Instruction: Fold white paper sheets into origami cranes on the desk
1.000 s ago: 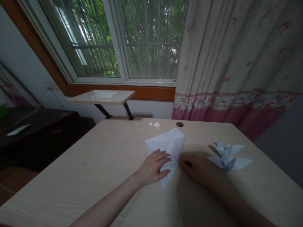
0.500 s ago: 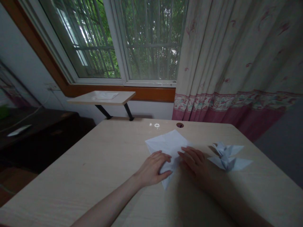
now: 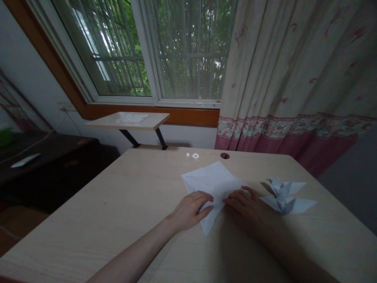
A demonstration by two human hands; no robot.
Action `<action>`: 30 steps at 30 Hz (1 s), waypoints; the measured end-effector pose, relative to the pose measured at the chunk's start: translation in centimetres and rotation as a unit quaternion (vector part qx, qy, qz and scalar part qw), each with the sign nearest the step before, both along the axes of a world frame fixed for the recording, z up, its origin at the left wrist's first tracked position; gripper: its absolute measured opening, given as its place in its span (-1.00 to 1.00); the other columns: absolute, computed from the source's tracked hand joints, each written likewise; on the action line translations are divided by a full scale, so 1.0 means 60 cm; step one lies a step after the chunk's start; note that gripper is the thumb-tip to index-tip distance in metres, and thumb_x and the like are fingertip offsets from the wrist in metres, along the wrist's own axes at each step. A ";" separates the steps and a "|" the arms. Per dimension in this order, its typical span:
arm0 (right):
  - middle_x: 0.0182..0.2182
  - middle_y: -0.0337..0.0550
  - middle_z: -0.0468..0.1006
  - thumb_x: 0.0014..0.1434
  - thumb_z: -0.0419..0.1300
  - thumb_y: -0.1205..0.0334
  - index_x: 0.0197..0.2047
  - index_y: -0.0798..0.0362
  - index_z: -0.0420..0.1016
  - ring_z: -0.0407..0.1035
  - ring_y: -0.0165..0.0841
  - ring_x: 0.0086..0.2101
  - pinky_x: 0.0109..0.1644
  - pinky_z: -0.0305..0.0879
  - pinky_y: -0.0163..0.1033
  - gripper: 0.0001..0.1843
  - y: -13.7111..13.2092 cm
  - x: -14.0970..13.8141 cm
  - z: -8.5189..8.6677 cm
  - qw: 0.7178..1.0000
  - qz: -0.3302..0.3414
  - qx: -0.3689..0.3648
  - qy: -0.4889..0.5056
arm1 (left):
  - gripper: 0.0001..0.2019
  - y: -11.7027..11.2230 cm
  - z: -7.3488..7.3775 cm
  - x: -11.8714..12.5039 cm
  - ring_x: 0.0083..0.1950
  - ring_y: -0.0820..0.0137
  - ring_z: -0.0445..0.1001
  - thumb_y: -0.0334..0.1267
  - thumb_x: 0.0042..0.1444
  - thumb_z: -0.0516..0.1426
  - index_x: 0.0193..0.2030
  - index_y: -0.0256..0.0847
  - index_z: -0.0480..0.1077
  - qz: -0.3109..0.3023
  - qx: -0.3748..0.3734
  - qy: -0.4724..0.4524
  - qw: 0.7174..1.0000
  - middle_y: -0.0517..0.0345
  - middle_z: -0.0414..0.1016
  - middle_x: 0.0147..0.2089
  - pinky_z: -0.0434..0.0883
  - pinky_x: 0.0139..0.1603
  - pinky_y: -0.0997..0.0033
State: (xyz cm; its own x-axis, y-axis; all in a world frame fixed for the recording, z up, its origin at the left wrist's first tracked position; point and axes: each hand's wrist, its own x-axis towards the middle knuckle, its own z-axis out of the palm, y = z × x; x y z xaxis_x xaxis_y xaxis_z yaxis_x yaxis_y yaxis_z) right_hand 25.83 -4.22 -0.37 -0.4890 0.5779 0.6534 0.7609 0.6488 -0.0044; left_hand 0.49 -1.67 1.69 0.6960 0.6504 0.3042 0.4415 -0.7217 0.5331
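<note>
A white sheet of paper (image 3: 212, 181), creased and partly folded, lies flat on the pale wooden table (image 3: 123, 212). My left hand (image 3: 190, 210) rests on its left side with the fingers stretched flat on the paper. On the sheet's right corner my right hand (image 3: 246, 204) presses down, fingers flat and spread. Neither hand grips anything.
A finished folded paper crane (image 3: 284, 195) sits on the table to the right of my right hand. A round cable hole (image 3: 224, 156) is near the far edge. Behind are a small wall shelf (image 3: 128, 120), a window, a curtain (image 3: 294, 78) and a dark cabinet (image 3: 44, 157) at left.
The raised flap of the paper has been laid down flat to the right. My right hand moved from beside the sheet onto its right corner; my left hand stayed in place.
</note>
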 end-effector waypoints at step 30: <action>-0.33 -0.19 0.58 0.32 0.02 0.18 -0.28 -0.05 0.50 0.47 -0.31 -0.31 -0.19 0.38 -0.19 -0.75 0.016 0.012 -0.028 0.977 -0.061 -0.189 0.070 | -0.48 0.010 -0.012 -0.006 -0.48 0.46 0.36 0.05 0.30 -0.02 -0.57 -0.24 0.39 0.119 -0.070 -0.076 0.987 0.23 0.38 -0.55 0.27 -0.42 0.53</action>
State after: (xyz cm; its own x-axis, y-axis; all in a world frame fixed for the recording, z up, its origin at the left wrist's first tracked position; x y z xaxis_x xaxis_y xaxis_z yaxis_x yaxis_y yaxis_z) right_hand 26.57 -3.28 -2.04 -0.3222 0.8397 0.4371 0.8070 0.4850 -0.3368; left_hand 0.11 -1.08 0.96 0.4711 0.8336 0.2883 0.4967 -0.5209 0.6942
